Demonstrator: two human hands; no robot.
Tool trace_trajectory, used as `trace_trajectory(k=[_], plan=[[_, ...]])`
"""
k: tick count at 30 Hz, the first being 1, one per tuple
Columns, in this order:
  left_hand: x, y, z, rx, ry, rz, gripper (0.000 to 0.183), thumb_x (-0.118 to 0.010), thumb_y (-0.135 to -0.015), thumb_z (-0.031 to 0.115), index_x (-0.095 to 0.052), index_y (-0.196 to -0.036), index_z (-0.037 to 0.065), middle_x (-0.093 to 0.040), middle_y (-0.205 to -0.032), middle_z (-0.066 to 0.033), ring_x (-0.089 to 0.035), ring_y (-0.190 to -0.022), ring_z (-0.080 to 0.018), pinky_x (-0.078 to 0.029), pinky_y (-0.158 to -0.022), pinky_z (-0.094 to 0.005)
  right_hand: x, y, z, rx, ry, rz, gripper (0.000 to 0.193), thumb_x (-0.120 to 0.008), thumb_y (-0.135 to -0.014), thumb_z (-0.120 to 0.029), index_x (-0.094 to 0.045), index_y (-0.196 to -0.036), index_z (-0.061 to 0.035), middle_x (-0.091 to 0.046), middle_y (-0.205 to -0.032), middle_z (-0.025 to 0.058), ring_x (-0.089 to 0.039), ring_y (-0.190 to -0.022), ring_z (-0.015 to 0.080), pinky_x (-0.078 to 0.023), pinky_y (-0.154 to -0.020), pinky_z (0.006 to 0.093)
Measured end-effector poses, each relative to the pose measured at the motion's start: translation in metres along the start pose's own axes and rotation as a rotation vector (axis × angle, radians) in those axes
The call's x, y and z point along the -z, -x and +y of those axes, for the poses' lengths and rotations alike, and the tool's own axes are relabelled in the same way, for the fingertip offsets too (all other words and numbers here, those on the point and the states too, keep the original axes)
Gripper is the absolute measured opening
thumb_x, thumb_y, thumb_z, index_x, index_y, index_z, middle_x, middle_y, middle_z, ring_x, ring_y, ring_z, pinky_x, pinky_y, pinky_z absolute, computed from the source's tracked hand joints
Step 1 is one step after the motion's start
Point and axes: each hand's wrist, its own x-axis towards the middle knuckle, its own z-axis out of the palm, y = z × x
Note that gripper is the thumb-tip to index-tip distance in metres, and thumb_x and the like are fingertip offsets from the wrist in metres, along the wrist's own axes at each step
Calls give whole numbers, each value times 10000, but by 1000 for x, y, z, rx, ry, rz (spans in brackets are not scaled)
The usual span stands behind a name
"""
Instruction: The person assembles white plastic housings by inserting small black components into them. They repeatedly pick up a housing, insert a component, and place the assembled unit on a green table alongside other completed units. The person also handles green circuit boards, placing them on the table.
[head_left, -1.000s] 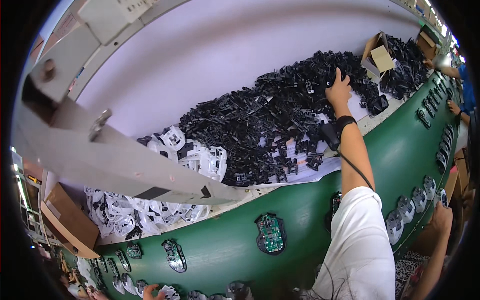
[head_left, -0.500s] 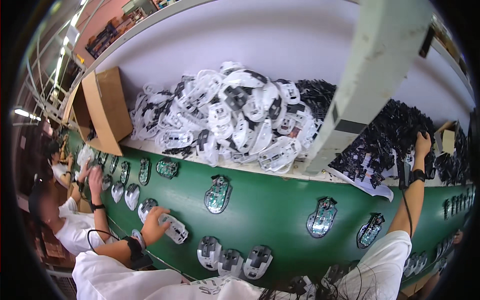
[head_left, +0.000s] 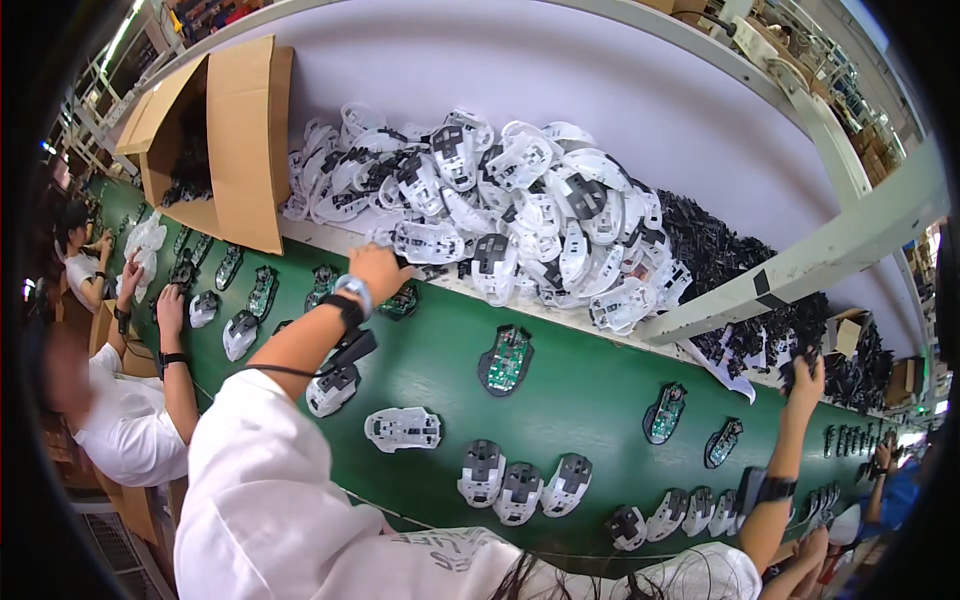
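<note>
My left hand (head_left: pixel 378 275) reaches to the shelf's front edge, its fingers curled by small black parts beside a white mouse shell (head_left: pixel 428 243); what they hold is mostly hidden. My right hand (head_left: pixel 803 385) is raised near the dark heap at right, closed around small black plastic parts (head_left: pixel 798 360). A white mouse top shell (head_left: pixel 402 428) lies alone on the green belt, below my left forearm. Past it are a mouse base with a green circuit board (head_left: pixel 505 360) and another such base (head_left: pixel 664 413). Assembled mice (head_left: pixel 520 493) sit in a group near me.
Mouse shells (head_left: pixel 540 220) are heaped on the shelf, with black parts (head_left: pixel 715 235) beside them. A slanting white post (head_left: pixel 800 270) crosses at right. A cardboard box (head_left: pixel 240 140) stands at left. Co-workers, one in a white shirt (head_left: pixel 135 425), work along the green belt (head_left: pixel 590 440).
My left hand has let go of the white shell, now on the belt, and moved up to the shelf edge. My right hand has drawn back from the black heap with parts in it.
</note>
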Motion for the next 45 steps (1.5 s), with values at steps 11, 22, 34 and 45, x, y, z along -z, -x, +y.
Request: trace_trajectory(k=[11, 22, 34, 45], plan=[[-50, -18, 52, -1, 510, 159, 1224, -760, -606, 580, -190, -1342, -213, -171, -1442, -349, -188, -1341, -482, -246, -1086, -478, -139, 211, -119, -109, 23, -432, 236, -622, -727, 53, -584, -939, -42, -550, -971, 41, -525, -875, 132, -417, -812, 251], [-49, -8, 34, -282, 488, 212, 608, -689, -725, 333, -548, -1224, 16, -360, -1373, -247, -323, -1257, -473, -372, -940, -546, -423, 256, -219, 240, -307, -1035, 257, -670, -715, -4, -586, -958, 13, -561, -950, 58, -544, -899, 147, -430, -824, 263], [5, 107, -56, -294, 743, 171, 459, -692, -757, 171, -565, -1186, 72, -449, -1336, -180, -366, -1275, -405, -345, -1009, -490, -583, 315, -174, 1006, 479, -1064, 429, -733, -680, -160, -593, -1079, -86, -508, -1094, 120, -571, -980, 305, -516, -773, 410], [-14, 211, -159, -337, 849, 151, 420, -710, -699, 71, -602, -1104, 95, -452, -1322, -178, -352, -1282, -436, -320, -1020, -516, -531, 292, -195, 1008, 278, -790, 435, -705, -772, -146, -538, -1164, -57, -503, -1203, 165, -547, -1039, 352, -480, -852, 415]])
